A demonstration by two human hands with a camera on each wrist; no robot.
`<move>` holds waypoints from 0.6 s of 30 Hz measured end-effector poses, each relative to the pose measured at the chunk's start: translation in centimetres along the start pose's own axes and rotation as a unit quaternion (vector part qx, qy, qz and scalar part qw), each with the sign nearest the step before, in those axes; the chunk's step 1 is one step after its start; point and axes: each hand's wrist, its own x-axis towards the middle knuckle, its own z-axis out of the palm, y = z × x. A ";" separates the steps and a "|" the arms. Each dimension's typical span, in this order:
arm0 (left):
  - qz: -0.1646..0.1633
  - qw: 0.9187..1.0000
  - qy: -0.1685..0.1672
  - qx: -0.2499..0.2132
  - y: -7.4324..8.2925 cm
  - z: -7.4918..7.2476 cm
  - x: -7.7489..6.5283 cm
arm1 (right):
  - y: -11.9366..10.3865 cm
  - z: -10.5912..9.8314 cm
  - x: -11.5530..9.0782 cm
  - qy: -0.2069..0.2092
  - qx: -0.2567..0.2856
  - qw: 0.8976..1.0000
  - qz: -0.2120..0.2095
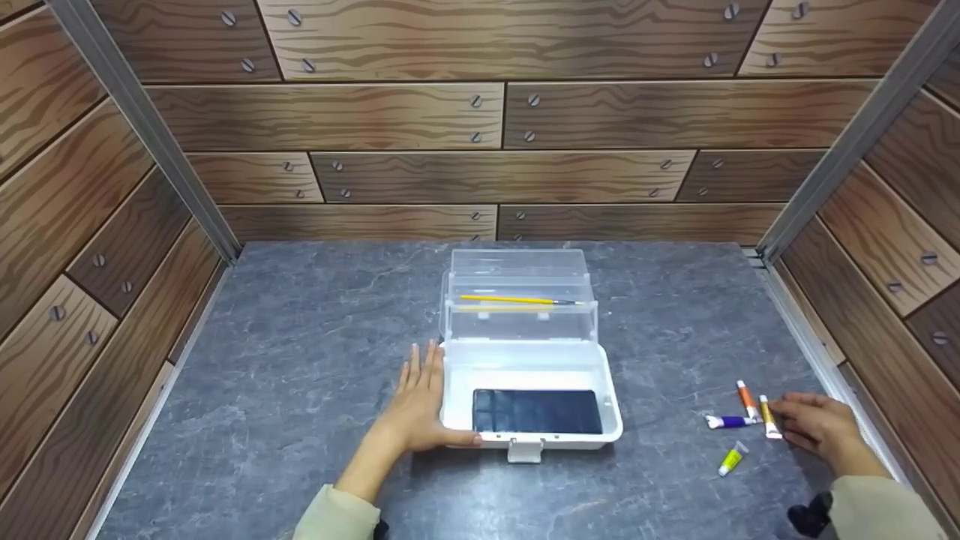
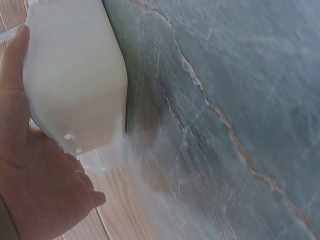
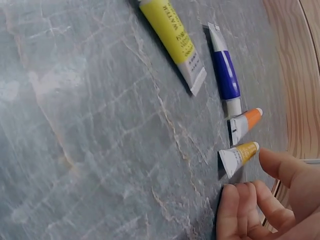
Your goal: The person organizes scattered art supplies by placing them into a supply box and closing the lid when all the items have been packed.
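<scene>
A white plastic box with its clear lid swung back stands mid-table. Inside lies a dark rectangular paint palette or case, its kind unclear. My left hand rests against the box's left end, fingers straight along the side and thumb at the front rim. On the right, my right hand hovers beside an ochre paint tube, fingers loosely bent and a small gap from it. Close by lie an orange tube, a purple-blue tube and a yellow-green tube.
A yellow-handled paintbrush lies in the clear lid. The box's front latch hangs down. Wood-patterned walls enclose the grey marbled table at the back and sides, with metal rails along the edges.
</scene>
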 end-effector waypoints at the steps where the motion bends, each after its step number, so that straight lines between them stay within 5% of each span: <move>1: -0.001 1.000 0.000 0.002 0.0 0.0 0.0 | 0.1 0.1 0.0 0.010 -0.007 1.000 0.000; 6: -0.002 1.000 0.001 0.006 -0.1 0.1 0.0 | 0.1 0.4 0.2 0.048 -0.033 0.998 0.007; 18: -0.010 1.000 -0.001 0.011 -0.1 0.0 0.1 | 0.0 0.6 0.1 0.049 -0.029 0.998 0.001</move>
